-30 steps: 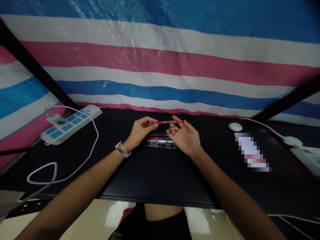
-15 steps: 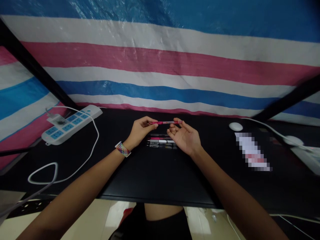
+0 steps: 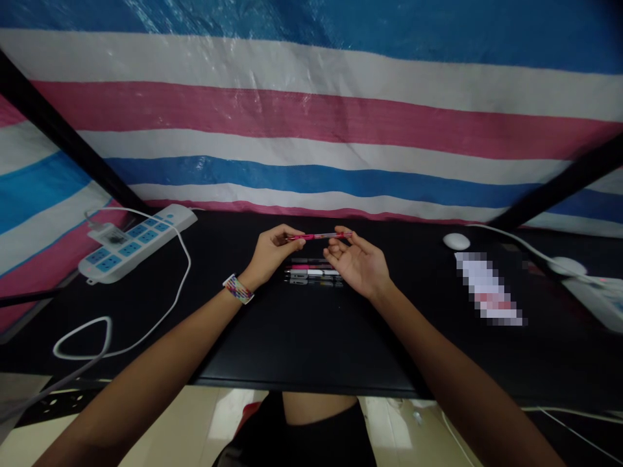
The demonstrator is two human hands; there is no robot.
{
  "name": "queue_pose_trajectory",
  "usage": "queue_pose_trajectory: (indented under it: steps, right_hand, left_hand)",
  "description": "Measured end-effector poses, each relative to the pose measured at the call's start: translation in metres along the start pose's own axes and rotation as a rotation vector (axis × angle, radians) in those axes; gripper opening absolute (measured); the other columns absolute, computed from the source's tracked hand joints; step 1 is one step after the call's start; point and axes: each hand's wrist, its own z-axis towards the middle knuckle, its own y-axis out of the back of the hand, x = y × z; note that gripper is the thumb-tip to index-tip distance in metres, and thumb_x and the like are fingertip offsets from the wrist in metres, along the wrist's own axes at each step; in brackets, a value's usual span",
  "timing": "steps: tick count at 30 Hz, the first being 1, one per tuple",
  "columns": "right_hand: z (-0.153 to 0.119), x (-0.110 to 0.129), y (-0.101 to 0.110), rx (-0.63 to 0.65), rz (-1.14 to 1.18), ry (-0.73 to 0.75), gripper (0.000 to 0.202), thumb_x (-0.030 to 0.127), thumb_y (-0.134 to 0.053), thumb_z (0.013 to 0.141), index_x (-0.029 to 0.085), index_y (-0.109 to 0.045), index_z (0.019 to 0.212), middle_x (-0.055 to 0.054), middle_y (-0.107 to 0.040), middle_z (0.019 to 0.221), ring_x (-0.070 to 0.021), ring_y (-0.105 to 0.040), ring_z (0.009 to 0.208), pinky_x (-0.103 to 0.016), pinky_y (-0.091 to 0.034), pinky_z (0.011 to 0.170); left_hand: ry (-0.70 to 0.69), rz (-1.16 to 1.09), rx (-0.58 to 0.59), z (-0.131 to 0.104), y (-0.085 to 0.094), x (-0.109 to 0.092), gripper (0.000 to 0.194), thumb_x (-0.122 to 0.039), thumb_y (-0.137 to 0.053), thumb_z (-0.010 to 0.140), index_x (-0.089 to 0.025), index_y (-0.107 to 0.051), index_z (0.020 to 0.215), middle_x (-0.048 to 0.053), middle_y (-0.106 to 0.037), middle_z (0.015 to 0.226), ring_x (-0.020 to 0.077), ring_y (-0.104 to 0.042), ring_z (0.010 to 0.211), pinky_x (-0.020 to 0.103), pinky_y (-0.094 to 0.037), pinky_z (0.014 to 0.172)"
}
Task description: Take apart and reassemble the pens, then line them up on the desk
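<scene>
A slim pink pen (image 3: 318, 236) with a clear section is held level between both hands, just above the black table (image 3: 302, 340). Thumb and fingers of my left hand (image 3: 275, 253) pinch its left end. At its right end, the thumb and forefinger of my right hand (image 3: 363, 263) are closed on it, palm turned up and the other fingers curled. Below it, several pens lie side by side on the table, among them a white pen (image 3: 311, 274) with a grey grip. My right hand hides their right ends.
On the left lies a white power strip (image 3: 109, 266) with a plugged-in charger (image 3: 108, 235) and a looping white cable (image 3: 187, 272). To the right are a white mouse-like object (image 3: 456, 241), a blurred-out paper (image 3: 487, 292) and another white device (image 3: 596, 301). A striped tarp (image 3: 311, 117) hangs behind.
The view has shifted very slightly. Both hands keep their hold on the pink pen, which tilts up a little more at its right end.
</scene>
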Motion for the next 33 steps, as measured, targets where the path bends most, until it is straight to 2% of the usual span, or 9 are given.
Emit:
queue_pose_trajectory:
  steps: [4,6,9,12,15,18,21,24,33]
  right_hand:
    - [0.001,0.003,0.003,0.011,-0.121,0.03,0.035,0.052,-0.064,0.098,0.027,-0.079,0.117,-0.009,-0.078,0.098,-0.0269,-0.072,0.089,-0.053,-0.062,0.101]
    - [0.004,0.005,0.009,-0.021,-0.261,0.108,0.036,0.054,-0.071,0.094,0.027,-0.081,0.116,-0.008,-0.079,0.098,-0.0247,-0.071,0.083,-0.049,-0.063,0.092]
    - [0.009,0.007,0.022,-0.097,-0.59,0.317,0.025,0.045,-0.082,0.087,0.026,-0.084,0.103,-0.005,-0.078,0.091,-0.0229,-0.071,0.078,-0.044,-0.062,0.085]
    - [0.012,0.01,0.034,-0.09,-0.946,0.47,0.017,0.039,-0.076,0.09,0.027,-0.085,0.099,-0.006,-0.082,0.098,-0.0258,-0.075,0.087,-0.045,-0.061,0.088]
    - [0.011,0.013,0.041,-0.025,-1.208,0.527,0.017,0.029,-0.069,0.095,0.027,-0.085,0.1,-0.006,-0.084,0.101,-0.0268,-0.076,0.094,-0.044,-0.059,0.09]
    - [0.008,0.015,0.043,0.055,-1.379,0.502,0.02,0.024,-0.065,0.098,0.026,-0.084,0.105,-0.005,-0.084,0.099,-0.0265,-0.074,0.093,-0.043,-0.056,0.087]
    - [0.006,0.017,0.042,0.106,-1.474,0.494,0.021,0.021,-0.064,0.099,0.027,-0.084,0.105,-0.006,-0.084,0.1,-0.0275,-0.072,0.094,-0.044,-0.054,0.089]
    - [0.005,0.017,0.041,0.126,-1.472,0.498,0.019,0.022,-0.067,0.097,0.028,-0.084,0.1,-0.006,-0.082,0.102,-0.0295,-0.071,0.098,-0.048,-0.053,0.094]
    - [0.005,0.017,0.042,0.137,-1.486,0.472,0.018,0.019,-0.069,0.093,0.029,-0.084,0.091,-0.007,-0.078,0.094,-0.0297,-0.067,0.094,-0.047,-0.051,0.091]
  left_hand:
    - [-0.016,-0.002,-0.001,0.001,0.001,0.0,0.023,-0.032,-0.094,0.078,-0.02,-0.083,0.093,0.004,-0.081,0.088,0.0168,-0.073,0.082,0.032,-0.06,0.078]
    - [-0.039,0.016,-0.001,0.002,0.002,0.001,0.023,-0.032,-0.094,0.079,-0.02,-0.082,0.093,0.004,-0.081,0.088,0.017,-0.072,0.081,0.033,-0.06,0.078]
    - [-0.087,0.105,0.015,0.004,0.005,0.004,0.02,-0.032,-0.091,0.082,-0.021,-0.082,0.095,0.004,-0.081,0.091,0.0181,-0.072,0.082,0.035,-0.06,0.08]
    - [-0.098,0.255,0.052,0.004,0.007,0.007,0.016,-0.031,-0.086,0.088,-0.022,-0.083,0.101,0.006,-0.082,0.097,0.0201,-0.074,0.087,0.037,-0.059,0.082]
    - [-0.134,0.446,0.083,0.002,0.01,0.006,0.013,-0.032,-0.079,0.095,-0.023,-0.084,0.104,0.007,-0.083,0.101,0.0218,-0.074,0.09,0.038,-0.058,0.084]
    - [-0.179,0.642,0.145,0.002,0.012,0.003,0.01,-0.028,-0.076,0.096,-0.025,-0.085,0.099,0.006,-0.082,0.099,0.0237,-0.072,0.093,0.04,-0.055,0.088]
    - [-0.168,0.723,0.204,0.002,0.014,0.002,0.009,-0.024,-0.075,0.094,-0.026,-0.085,0.094,0.005,-0.082,0.096,0.0251,-0.069,0.093,0.041,-0.053,0.088]
    - [-0.183,0.717,0.231,0.002,0.015,0.003,0.009,-0.024,-0.076,0.091,-0.026,-0.084,0.089,0.004,-0.08,0.089,0.0254,-0.067,0.089,0.042,-0.051,0.089]
    - [-0.226,0.713,0.245,0.002,0.013,0.007,0.009,-0.022,-0.074,0.087,-0.027,-0.082,0.085,0.003,-0.077,0.085,0.0249,-0.063,0.085,0.043,-0.047,0.092]
